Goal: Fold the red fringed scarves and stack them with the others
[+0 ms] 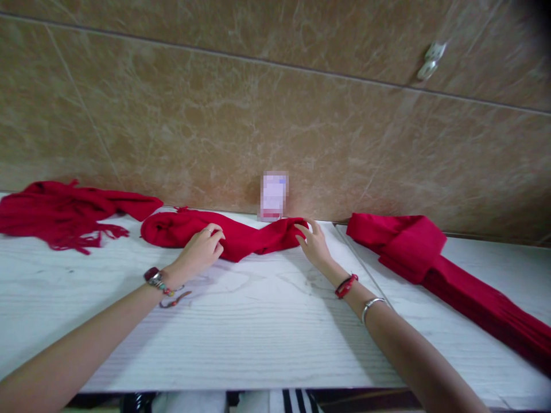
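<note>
A red scarf (241, 235) lies crumpled across the middle of the white table (241, 321), close to the wall. My left hand (201, 245) rests on its left part with fingers curled onto the cloth. My right hand (313, 244) touches the scarf's right end, fingers bent against the fabric. Both wrists carry bracelets.
Another red scarf with fringes (64, 212) lies at the far left. A folded red scarf (430, 258) stretches along the right side toward the table's edge. A small blurred card (273, 196) leans on the brown marble wall (275, 115). A metal hook (430, 60) is fixed high on the wall.
</note>
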The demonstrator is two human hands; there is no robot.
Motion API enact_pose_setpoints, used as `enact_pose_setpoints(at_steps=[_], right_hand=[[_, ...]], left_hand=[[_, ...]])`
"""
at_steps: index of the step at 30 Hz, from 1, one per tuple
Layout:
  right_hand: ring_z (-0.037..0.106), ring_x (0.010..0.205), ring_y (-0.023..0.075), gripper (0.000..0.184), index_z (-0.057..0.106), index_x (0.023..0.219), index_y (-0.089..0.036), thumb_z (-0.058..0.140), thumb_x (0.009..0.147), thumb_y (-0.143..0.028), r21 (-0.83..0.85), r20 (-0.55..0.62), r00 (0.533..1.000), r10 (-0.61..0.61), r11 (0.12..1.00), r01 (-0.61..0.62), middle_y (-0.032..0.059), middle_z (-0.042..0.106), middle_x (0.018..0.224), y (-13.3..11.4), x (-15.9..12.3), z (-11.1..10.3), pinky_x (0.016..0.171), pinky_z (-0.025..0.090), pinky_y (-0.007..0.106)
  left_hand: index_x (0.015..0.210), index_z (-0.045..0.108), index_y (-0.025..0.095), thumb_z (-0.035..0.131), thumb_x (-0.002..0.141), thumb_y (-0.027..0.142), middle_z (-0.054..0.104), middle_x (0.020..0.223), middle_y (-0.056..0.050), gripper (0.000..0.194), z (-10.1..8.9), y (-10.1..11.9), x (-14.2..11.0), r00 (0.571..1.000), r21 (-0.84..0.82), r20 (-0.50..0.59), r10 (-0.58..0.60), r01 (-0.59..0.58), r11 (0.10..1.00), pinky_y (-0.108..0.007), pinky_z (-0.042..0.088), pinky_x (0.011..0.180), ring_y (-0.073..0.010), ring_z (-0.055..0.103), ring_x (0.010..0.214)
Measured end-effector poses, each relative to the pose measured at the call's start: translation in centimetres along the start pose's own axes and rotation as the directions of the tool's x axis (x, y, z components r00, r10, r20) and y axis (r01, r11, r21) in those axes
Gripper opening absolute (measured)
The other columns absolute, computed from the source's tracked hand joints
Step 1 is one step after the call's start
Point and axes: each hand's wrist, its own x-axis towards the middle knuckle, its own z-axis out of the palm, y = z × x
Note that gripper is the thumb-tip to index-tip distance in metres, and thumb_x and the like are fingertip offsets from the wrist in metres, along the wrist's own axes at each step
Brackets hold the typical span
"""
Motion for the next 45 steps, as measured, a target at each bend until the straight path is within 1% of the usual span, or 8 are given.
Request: enact_pose_setpoints(at_steps=[4,8,15,23,29,35,40,45], right_hand=[[0.042,0.114,0.0268,0.028,0.063,0.106,-0.023,0.048,0.083,-0.022,-0.013,0.042,0.997,-0.068,0.998,0.069,0.0116,0.048,0.123,-0.5,0.2,0.2,0.091,0.040,0.046],[0.043,0.113,0.0259,0.021,0.068,0.093,-0.023,0.049,0.083,-0.021,-0.001,0.062,0.990,-0.131,0.991,0.131,0.0103,0.050,0.121,-0.7,0.2,0.1,0.091,0.039,0.045],[0.045,0.111,0.0272,0.023,0.067,0.095,-0.022,0.048,0.082,-0.017,0.037,0.049,0.989,-0.142,0.989,0.141,0.0119,0.052,0.119,-1.2,0.2,-0.4,0.091,0.039,0.047],[0.044,0.113,0.0263,0.022,0.067,0.095,-0.025,0.051,0.081,-0.018,0.073,0.008,0.981,-0.192,0.979,0.191,0.0093,0.051,0.121,-2.1,0.3,-0.9,0.094,0.038,0.047],[0.045,0.112,0.0250,0.015,0.068,0.081,-0.021,0.053,0.082,-0.019,0.109,0.015,0.956,-0.291,0.951,0.288,0.0110,0.053,0.118,-3.0,0.3,-1.0,0.093,0.038,0.044],[0.047,0.106,0.0231,0.014,0.064,0.080,-0.021,0.051,0.083,-0.019,0.218,-0.016,0.966,-0.257,0.942,0.254,0.0091,0.054,0.110,-3.1,0.3,-0.7,0.091,0.039,0.043],[0.049,0.103,0.0224,0.016,0.060,0.077,-0.021,0.046,0.084,-0.019,0.373,-0.036,0.975,-0.219,0.902,0.216,0.0096,0.052,0.108,-4.3,0.1,-1.3,0.091,0.040,0.042],[0.051,0.100,0.0212,0.014,0.057,0.076,-0.021,0.045,0.084,-0.021,0.533,-0.059,0.980,-0.191,0.824,0.193,0.0092,0.050,0.106,-6.5,-0.2,-2.8,0.088,0.042,0.039]], left_hand=[[0.116,0.050,0.014,0.031,0.078,0.000,0.041,0.133,-0.010,0.044,0.1,1.2,-0.5,0.967,-0.080,-0.010,0.256,-0.256,0.963,-0.037,0.036,0.098,-0.0196,0.040,0.120],[0.125,0.045,0.020,0.036,0.086,0.012,0.052,0.127,-0.005,0.040,0.0,2.7,-0.8,0.899,-0.152,0.083,0.429,-0.414,0.897,-0.038,0.029,0.103,-0.0160,0.047,0.115],[0.112,0.058,0.016,0.050,0.084,0.031,0.068,0.093,-0.007,0.033,0.6,3.2,-0.8,0.955,-0.116,-0.025,0.294,-0.295,0.948,-0.039,0.042,0.088,-0.0203,0.060,0.087],[0.122,0.048,0.016,0.039,0.083,0.024,0.063,0.088,-0.003,0.040,-0.5,1.9,0.2,0.982,-0.608,-0.047,-0.184,0.118,0.785,-0.025,0.046,0.069,-0.0140,0.059,0.076],[0.125,0.043,0.015,0.036,0.081,0.022,0.058,0.077,0.000,0.044,0.1,1.9,0.1,0.987,-0.674,0.041,-0.156,0.142,0.725,-0.023,0.043,0.063,-0.0127,0.055,0.069],[0.128,0.039,0.015,0.035,0.083,0.019,0.058,0.084,-0.003,0.045,0.7,0.8,0.2,0.967,-0.535,-0.099,-0.236,0.148,0.832,-0.029,0.046,0.074,-0.0156,0.057,0.077],[0.128,0.042,0.018,0.036,0.081,0.007,0.050,0.114,-0.012,0.049,0.4,0.9,-0.2,0.963,-0.162,-0.268,0.000,-0.046,0.986,-0.041,0.040,0.091,-0.0226,0.050,0.104],[0.114,0.054,0.022,0.041,0.083,0.009,0.052,0.116,-0.009,0.036,-0.7,4.2,-0.3,0.910,-0.003,-0.240,0.337,-0.348,0.938,-0.043,0.037,0.095,-0.0224,0.046,0.111]])
